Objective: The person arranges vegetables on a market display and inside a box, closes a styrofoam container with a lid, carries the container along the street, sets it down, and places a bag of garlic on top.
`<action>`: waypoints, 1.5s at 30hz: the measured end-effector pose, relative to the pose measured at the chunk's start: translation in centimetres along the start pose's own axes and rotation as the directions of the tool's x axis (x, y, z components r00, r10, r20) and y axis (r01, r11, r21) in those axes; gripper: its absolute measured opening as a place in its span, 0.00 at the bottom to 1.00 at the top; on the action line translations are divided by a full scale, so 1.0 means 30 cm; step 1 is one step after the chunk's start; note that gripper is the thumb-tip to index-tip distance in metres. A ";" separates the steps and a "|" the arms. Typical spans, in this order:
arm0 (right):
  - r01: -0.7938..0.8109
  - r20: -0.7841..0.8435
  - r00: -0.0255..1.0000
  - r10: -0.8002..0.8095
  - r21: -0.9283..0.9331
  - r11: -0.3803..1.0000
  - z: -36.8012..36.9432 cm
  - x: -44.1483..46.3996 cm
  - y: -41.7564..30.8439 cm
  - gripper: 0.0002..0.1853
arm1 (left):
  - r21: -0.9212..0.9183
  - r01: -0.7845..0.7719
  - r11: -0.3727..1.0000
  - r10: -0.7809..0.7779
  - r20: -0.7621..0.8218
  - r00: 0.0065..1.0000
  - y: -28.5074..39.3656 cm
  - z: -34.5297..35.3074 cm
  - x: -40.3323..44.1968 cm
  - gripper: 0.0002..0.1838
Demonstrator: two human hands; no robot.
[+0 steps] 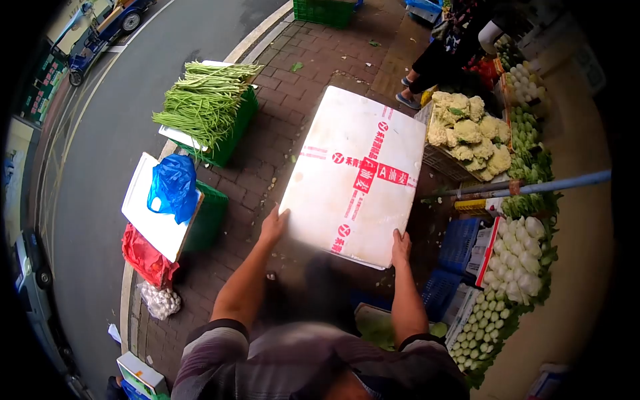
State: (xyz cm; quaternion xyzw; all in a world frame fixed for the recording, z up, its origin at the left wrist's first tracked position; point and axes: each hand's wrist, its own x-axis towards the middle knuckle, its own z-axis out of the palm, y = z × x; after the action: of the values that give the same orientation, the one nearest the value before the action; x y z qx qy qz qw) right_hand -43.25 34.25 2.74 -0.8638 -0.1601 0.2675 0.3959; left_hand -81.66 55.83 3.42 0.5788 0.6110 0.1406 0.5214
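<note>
A large white foam box point(320, 180) with red printed tape is held out in front of my body, over the brick pavement. My left hand point(273, 225) grips its near left corner, thumb on top. At the near right edge, my right hand point(401, 248) holds the box, its thumb also on top. The fingers of both hands are partly hidden under the box.
Long green beans point(207, 103) lie on a green crate at the left, near a white board point(143, 193) with a blue bag point(173, 187). Cauliflower point(470, 133), white vegetables point(517, 257) and a pole point(560, 185) are at the right. A person point(437, 63) stands at the back right.
</note>
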 end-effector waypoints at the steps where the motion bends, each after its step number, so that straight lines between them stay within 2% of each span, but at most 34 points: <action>1: -0.012 0.015 1.000 0.011 0.041 0.999 -0.014 -0.012 -0.005 0.24 | -0.031 0.043 0.999 -0.042 0.038 0.998 -0.009 -0.009 -0.004 0.35; 2: -0.059 0.034 0.998 0.059 -0.006 0.998 -0.016 0.008 0.019 0.24 | -0.062 0.071 0.996 -0.066 0.080 0.995 -0.005 -0.021 0.013 0.35; 3: -0.057 0.039 0.998 0.055 0.047 0.997 -0.011 0.014 0.025 0.25 | -0.038 0.105 0.994 -0.099 0.126 0.987 0.028 -0.045 0.017 0.37; 4: -0.026 0.006 1.000 0.026 0.005 1.000 -0.018 0.002 0.006 0.25 | -0.019 0.112 0.994 -0.107 0.167 0.980 0.059 -0.070 0.037 0.39; 5: -0.046 0.011 0.999 0.046 0.110 0.993 0.017 0.093 0.194 0.25 | -0.048 0.039 0.998 -0.035 0.090 0.995 -0.088 -0.024 0.131 0.41; 6: -0.103 0.012 0.995 0.103 0.107 0.989 0.003 0.070 0.133 0.24 | -0.068 -0.016 0.998 0.016 0.011 1.000 -0.201 0.034 0.231 0.43; 10: -0.134 0.115 0.987 0.114 0.182 0.974 -0.051 0.106 -0.061 0.25 | -0.060 -0.092 0.994 0.095 0.060 0.994 -0.008 0.033 0.407 0.47; 11: -0.161 0.092 0.984 0.150 0.129 0.979 -0.049 0.163 -0.048 0.32 | -0.046 -0.120 0.992 0.123 0.067 0.990 0.041 0.037 0.456 0.48; 15: -0.160 0.008 0.987 0.160 0.003 0.987 0.001 0.352 -0.113 0.35 | -0.020 -0.178 0.984 0.179 0.095 0.979 0.228 0.039 0.612 0.49; 17: -0.195 0.014 0.981 0.195 0.010 0.981 0.030 0.464 -0.086 0.35 | -0.039 -0.143 0.989 0.147 0.133 0.980 0.314 0.031 0.646 0.46; 20: -0.280 -0.107 0.959 0.264 -0.179 0.943 0.054 0.451 -0.130 0.39 | -0.008 -0.144 0.990 0.143 0.182 0.973 0.352 0.086 0.661 0.38; 23: -0.198 -0.206 0.967 0.152 -0.228 0.953 0.064 0.422 -0.170 0.42 | 0.009 -0.182 0.983 0.178 0.166 0.970 0.428 0.107 0.670 0.32; 25: -0.215 -0.174 0.968 0.180 -0.208 0.954 0.056 0.424 -0.192 0.43 | -0.036 -0.195 0.980 0.198 0.149 0.969 0.455 0.094 0.635 0.30; 29: -0.263 -0.148 0.960 0.237 -0.187 0.946 0.061 0.403 -0.202 0.43 | -0.005 -0.151 0.989 0.151 0.072 0.986 0.458 0.085 0.600 0.29; 31: -0.212 -0.156 0.971 0.178 -0.237 0.948 0.069 0.407 -0.207 0.44 | 0.045 -0.156 0.987 0.155 0.023 0.988 0.398 0.128 0.635 0.28; 34: -0.123 -0.206 0.977 0.058 -0.316 0.941 0.087 0.389 -0.186 0.45 | 0.072 -0.058 0.996 0.052 0.087 0.995 0.503 0.070 0.568 0.29; 36: -0.086 -0.232 0.973 0.006 -0.335 0.938 0.098 0.399 -0.167 0.44 | 0.164 -0.090 0.982 0.092 -0.005 0.996 0.515 0.097 0.562 0.29; 38: -0.161 -0.306 0.951 0.050 -0.349 0.923 0.116 0.417 -0.143 0.44 | 0.152 -0.148 0.977 0.152 -0.017 0.988 0.502 0.102 0.563 0.30; 41: -0.239 -0.345 0.933 0.104 -0.376 0.895 0.112 0.392 -0.136 0.45 | 0.258 -0.014 0.966 0.017 -0.012 1.000 0.551 0.089 0.546 0.35; 45: -0.285 -0.347 0.926 0.153 -0.371 0.884 0.115 0.396 -0.218 0.46 | 0.363 0.065 0.930 -0.057 -0.031 0.998 0.490 0.136 0.604 0.42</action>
State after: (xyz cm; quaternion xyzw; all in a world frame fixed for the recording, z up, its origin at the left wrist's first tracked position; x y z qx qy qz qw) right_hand -36.13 46.29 1.92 -0.9714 -0.0500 0.1331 0.1901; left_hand -66.27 73.82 4.52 0.6447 0.6493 0.0146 0.4032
